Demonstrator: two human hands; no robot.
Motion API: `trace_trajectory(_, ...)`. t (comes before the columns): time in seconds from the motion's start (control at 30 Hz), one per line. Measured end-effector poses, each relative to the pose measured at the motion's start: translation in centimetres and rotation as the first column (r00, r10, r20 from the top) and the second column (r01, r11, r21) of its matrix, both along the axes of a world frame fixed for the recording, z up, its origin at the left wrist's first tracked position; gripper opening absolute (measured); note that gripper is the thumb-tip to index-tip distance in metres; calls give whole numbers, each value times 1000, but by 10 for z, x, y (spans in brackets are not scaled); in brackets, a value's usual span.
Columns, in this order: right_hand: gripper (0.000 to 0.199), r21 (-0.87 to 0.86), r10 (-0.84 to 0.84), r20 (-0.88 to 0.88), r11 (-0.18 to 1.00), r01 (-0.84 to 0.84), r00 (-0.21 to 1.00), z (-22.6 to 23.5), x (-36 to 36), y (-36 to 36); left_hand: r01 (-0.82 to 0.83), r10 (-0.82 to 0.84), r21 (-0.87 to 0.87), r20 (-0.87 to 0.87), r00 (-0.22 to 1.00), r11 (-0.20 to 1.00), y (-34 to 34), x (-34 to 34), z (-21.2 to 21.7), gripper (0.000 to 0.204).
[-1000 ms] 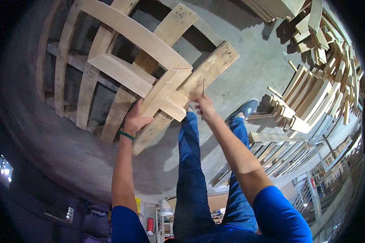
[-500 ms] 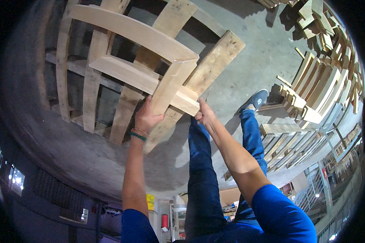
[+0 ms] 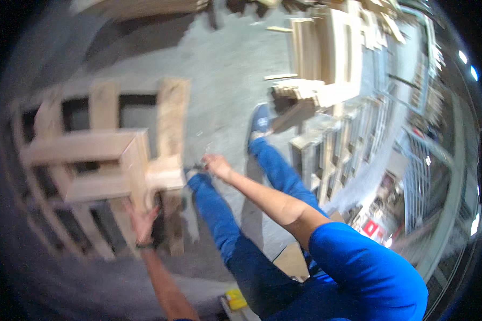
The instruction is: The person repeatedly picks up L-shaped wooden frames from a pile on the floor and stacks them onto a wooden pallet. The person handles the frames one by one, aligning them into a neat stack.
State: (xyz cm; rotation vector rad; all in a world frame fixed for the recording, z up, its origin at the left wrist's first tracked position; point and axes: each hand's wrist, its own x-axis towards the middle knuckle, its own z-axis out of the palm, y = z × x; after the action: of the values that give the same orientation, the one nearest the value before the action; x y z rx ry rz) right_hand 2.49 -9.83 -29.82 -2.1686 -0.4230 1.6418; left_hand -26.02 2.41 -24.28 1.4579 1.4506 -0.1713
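A pale wooden frame (image 3: 83, 150) of joined boards lies on a slatted wooden pallet (image 3: 171, 107) at the left. At the frame's near corner, my left hand (image 3: 140, 220) has its blurred fingers spread against the end of the upright board (image 3: 134, 166). A short board end (image 3: 165, 173) sticks out to the right of that upright. My right hand (image 3: 217, 166) is off the frame, in the air above my left shoe, its fingers curled together. Whether anything small is in them cannot be made out.
Stacked pale boards (image 3: 326, 53) stand at the upper right, beside another pallet (image 3: 310, 144). My right shoe (image 3: 260, 120) is on the grey concrete floor (image 3: 219, 69). Metal railings (image 3: 418, 182) and a yellow item (image 3: 235, 299) show farther off.
My view has swung to the right, so the frame and pallet appear farther left. My right hand has come off the frame's board end; my left hand's fingers have spread at its corner.
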Motion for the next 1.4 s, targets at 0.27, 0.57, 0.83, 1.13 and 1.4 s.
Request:
trace_trajectory(0.27,26,219,79,666,929,-297,742,156,269,-8,-71,196,337,-353,915,939,-14,46,89,83)
trace_trajectory(0.57,90,-355,241,802,928,111,547,156,596,-21,-166,160,25,162,974,986,-73,261,81,57)
trace_trajectory(0.83,61,-35,37,710,999,-17,704,160,512,-9,217,-319,341,280,906,915,-71,431,150,58)
trace_trajectory(1.13,47,-102,358,716,903,-417,599,197,256,88,251,-300,316,115,947,915,-39,344,173,91)
trace_trajectory(1.4,37,266,593,714,262,-928,372,199,61,220,303,19,719,-402,915,626,37,71,184,92)
